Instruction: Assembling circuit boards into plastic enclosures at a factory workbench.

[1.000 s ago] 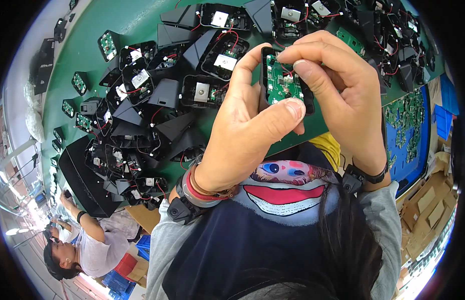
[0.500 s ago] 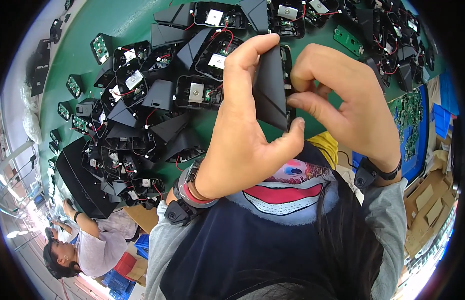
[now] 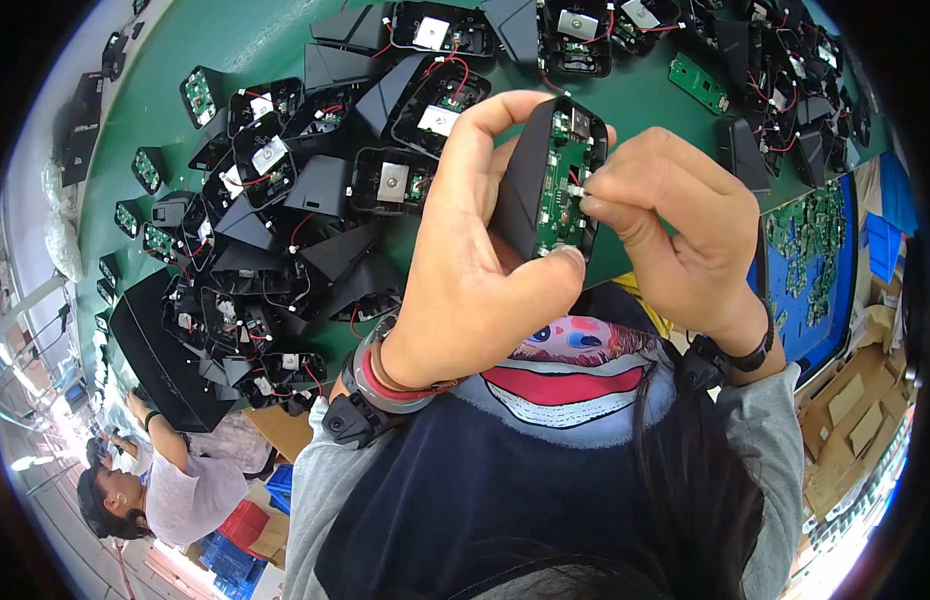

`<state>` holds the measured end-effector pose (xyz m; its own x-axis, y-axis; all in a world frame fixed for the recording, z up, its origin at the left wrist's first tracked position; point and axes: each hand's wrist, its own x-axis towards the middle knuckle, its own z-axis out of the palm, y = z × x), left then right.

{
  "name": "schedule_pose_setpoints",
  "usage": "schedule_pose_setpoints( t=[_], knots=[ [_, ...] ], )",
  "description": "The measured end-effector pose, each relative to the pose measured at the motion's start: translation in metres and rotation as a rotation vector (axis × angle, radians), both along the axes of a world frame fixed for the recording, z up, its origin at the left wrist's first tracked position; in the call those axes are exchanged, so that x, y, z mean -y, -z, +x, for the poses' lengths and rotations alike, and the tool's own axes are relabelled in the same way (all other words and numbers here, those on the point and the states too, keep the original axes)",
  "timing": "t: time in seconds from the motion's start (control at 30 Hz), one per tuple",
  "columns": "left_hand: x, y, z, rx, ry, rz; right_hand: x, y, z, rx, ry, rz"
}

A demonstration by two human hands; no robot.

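I have one green table spread below me from my remote seat, its top smooth and glossy. To the right sits one blue tray, holding green circuit boards too crowded to count. One long matte-black box stands at the table's left edge. Across the middle lie many open black housings, angular plastic shells with red wires and shiny metal plates (they overlap, so I trust no total).

I watch two bare hands at the centre. The left hand is closed around one wedge-shaped housing, fingers along its far side and thumb over the end nearest the wearer. I see that piece raised above the table, in front of the chest, between both hands. Its long axis runs away from the wearer, nearly straight up my view; its open face turns up and toward the right hand, its smooth, tapering wall toward the left palm.

Inside it I make out one green board dotted with small parts. The right thumb and forefinger meet at one tiny white connector; whether they actually pinch it, I cannot tell.
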<state>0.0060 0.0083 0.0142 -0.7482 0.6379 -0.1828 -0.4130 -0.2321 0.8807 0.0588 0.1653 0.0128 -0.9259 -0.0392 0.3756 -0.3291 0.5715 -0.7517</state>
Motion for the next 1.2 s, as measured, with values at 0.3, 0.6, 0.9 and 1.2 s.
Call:
schedule_pose_setpoints(
  t=[0.3, 0.6, 0.9, 1.2],
  knots=[
    [0.000, 0.019, -0.001, -0.297, -0.063, -0.173, 0.006, 0.006, 0.000, 0.017, 0.063, 0.068],
    [0.005, 0.011, -0.007, -0.297, 0.161, -0.209, -0.013, -0.004, 0.002, 0.153, -0.189, 0.113],
    [0.002, 0.008, -0.009, 0.081, 0.157, -0.044, -0.008, 0.002, 0.013, 0.265, -0.032, -0.390],
    [0.003, 0.014, -0.005, -0.249, 0.065, 0.015, 0.000, -0.005, 0.008, 0.070, 0.053, -0.059]
  ],
)
